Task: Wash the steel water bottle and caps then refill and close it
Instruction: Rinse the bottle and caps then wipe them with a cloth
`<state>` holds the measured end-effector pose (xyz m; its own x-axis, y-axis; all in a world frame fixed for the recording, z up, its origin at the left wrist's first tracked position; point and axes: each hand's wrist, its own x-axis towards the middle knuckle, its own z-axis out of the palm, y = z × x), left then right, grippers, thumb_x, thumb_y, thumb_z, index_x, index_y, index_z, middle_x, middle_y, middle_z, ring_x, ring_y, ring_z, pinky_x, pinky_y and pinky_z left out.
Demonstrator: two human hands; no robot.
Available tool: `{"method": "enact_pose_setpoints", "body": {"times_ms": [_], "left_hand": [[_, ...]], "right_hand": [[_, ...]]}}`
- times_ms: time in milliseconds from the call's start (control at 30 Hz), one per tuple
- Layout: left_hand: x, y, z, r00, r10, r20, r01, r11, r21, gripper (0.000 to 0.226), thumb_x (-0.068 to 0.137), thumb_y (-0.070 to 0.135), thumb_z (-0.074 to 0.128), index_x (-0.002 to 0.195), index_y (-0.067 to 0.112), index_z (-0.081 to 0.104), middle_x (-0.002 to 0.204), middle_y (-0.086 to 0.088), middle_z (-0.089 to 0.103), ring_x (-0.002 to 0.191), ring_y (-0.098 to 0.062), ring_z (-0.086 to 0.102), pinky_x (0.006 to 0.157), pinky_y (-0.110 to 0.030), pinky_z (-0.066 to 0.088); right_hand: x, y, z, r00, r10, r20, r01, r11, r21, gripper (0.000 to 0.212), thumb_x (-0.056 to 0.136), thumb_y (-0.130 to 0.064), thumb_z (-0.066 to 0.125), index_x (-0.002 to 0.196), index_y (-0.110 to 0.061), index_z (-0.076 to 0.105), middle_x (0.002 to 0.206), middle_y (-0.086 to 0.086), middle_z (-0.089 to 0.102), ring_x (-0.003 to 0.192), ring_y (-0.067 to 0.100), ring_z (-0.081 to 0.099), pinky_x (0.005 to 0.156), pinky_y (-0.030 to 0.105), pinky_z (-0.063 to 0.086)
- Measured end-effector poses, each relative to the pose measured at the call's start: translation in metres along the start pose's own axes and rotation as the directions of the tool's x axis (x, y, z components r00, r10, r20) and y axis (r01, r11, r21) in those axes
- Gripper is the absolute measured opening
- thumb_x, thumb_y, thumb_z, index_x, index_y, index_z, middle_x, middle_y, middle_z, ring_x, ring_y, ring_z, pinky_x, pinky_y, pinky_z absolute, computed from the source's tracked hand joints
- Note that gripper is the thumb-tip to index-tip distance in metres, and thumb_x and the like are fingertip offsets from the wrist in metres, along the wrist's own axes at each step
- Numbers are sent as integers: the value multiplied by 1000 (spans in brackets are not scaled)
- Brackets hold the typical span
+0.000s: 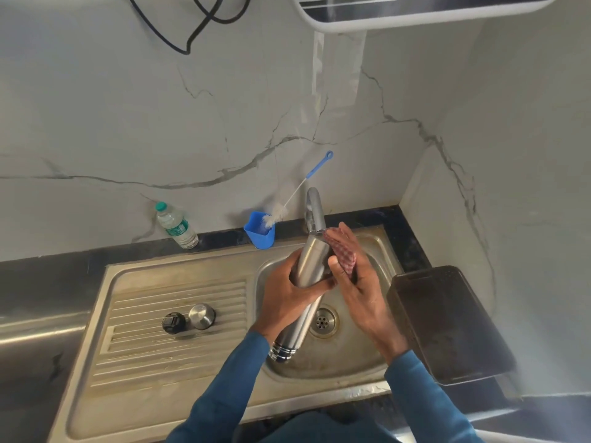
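— So where is the long cylindrical steel water bottle right now?

— Over the round basin of the stainless steel sink, tilted, with its ridged mouth end low and toward the person and its base up under the curved steel tap.

— Who holds it?

— The left hand grips it around the middle, fingers curled round the body. The right hand presses a red checked scrub cloth against the bottle's upper side, thumb on the steel and fingers lying fairly straight over the cloth.

— And the caps?

— Both sit on the ribbed drainboard of the sink, left of the bottle: a black plastic inner cap and, touching it or just beside it, a domed steel outer cap.

— Anything else near the bottle?

— Behind it, beside the tap, a blue plastic cup holds a white bottle brush with a blue handle. Farther left of that, a clear plastic bottle with a green cap leans at the marble wall. Right of the bottle lies a dark rectangular tray.
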<state>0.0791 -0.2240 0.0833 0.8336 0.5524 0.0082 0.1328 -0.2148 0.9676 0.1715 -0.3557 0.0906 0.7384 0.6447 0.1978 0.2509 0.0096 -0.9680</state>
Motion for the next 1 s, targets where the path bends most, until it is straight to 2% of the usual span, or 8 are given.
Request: {"method": "enact_pose_setpoints", "body": {"times_ms": [100, 200, 400, 500, 600, 767, 900, 1000], "left_hand": [[4, 3, 3, 1000, 14, -18, -14, 999, 35, 58, 72, 43, 96, 123, 31, 71, 99, 11, 77, 87, -9, 74, 76, -23, 59], [8, 5, 5, 999, 48, 2, -48, 995, 87, 49, 74, 38, 96, 116, 30, 72, 92, 15, 77, 79, -4, 72, 72, -18, 54], [12, 7, 0, 987, 161, 6, -155, 940, 304, 50, 70, 49, 91, 110, 34, 66, 83, 20, 72, 75, 0, 70, 66, -20, 56], [11, 9, 0, 979, 204, 14, -192, 888, 417, 52, 68, 55, 90, 108, 33, 66, 79, 20, 69, 70, 0, 66, 62, -17, 51], [10, 10, 3, 970, 242, -16, -195, 819, 540, 46, 70, 56, 86, 103, 32, 65, 83, 14, 70, 71, -5, 63, 66, -27, 53], [10, 12, 2, 953, 304, -7, -230, 736, 636, 68, 72, 60, 83, 127, 28, 60, 101, 8, 72, 87, -16, 66, 76, -32, 52], [10, 11, 0, 944, 329, -14, -236, 705, 669, 77, 69, 63, 83, 132, 25, 61, 106, 6, 74, 91, -17, 68, 79, -34, 55], [9, 12, 0, 944, 330, -32, -226, 711, 666, 79, 66, 65, 83, 130, 23, 62, 107, 4, 74, 92, -18, 69, 80, -35, 56]], "right_hand": [[5, -4, -2, 993, -118, -9, 114, 973, -199, 45, 107, -22, 61, 152, -25, 55, 171, -6, 30, 158, 15, 29, 124, 39, 37], [12, -1, -3, 969, -245, 34, 231, 850, -473, 45, 106, -38, 57, 150, -29, 57, 170, -1, 31, 158, 29, 25, 125, 59, 29], [24, -4, -8, 930, -329, 162, 339, 600, -725, 64, 97, -72, 43, 139, -31, 68, 161, 5, 46, 151, 39, 33, 114, 59, 36], [36, -7, -10, 920, -341, 194, 359, 535, -765, 59, 94, -74, 52, 126, -29, 74, 146, 1, 59, 139, 35, 49, 107, 54, 47], [50, -15, -11, 923, -342, 178, 362, 610, -705, 49, 93, -68, 62, 107, -24, 78, 118, -6, 71, 109, 23, 65, 89, 40, 56], [64, -41, -15, 978, -127, 168, 207, 726, -655, 55, 96, -74, 49, 79, -27, 71, 76, -9, 68, 71, 10, 64, 68, 31, 53], [81, -45, -25, 960, 123, 250, -20, 925, -380, 61, 106, -63, 41, 79, -27, 81, 87, -10, 80, 88, 6, 75, 94, 36, 55], [88, -40, -33, 925, 237, 296, -180, 961, -209, 70, 110, -59, 33, 86, -19, 84, 98, -1, 82, 102, 16, 76, 109, 44, 51]]}}
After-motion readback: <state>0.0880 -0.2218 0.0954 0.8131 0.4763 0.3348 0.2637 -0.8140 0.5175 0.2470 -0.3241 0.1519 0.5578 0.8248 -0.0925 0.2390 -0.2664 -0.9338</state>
